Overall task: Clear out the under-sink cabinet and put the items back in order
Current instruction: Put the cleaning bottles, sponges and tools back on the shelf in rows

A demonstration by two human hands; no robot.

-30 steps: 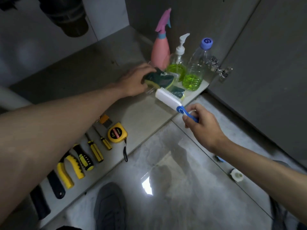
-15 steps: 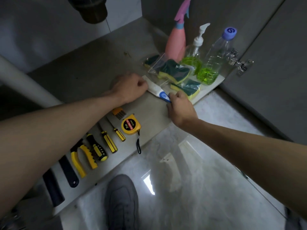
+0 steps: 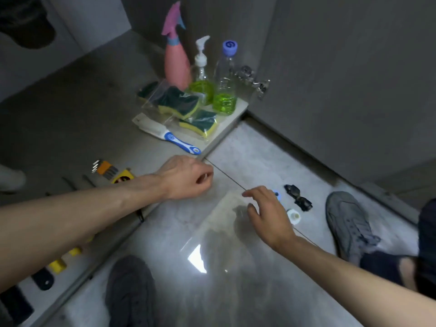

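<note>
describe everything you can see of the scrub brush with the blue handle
The scrub brush lies flat on the cabinet floor, near the front edge. Its long white head looks like plastic; the bristle side is hard to make out. The blue handle carries a white swirl and a small hole at its tip, which points toward the tiled floor. Its head lies beside the bagged sponges; whether it touches their plastic is unclear. Neither hand touches it.

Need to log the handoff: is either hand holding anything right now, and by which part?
Nothing is held. The left hand is loosely curled and empty; the right hand hovers open. The brush lies free.
</note>
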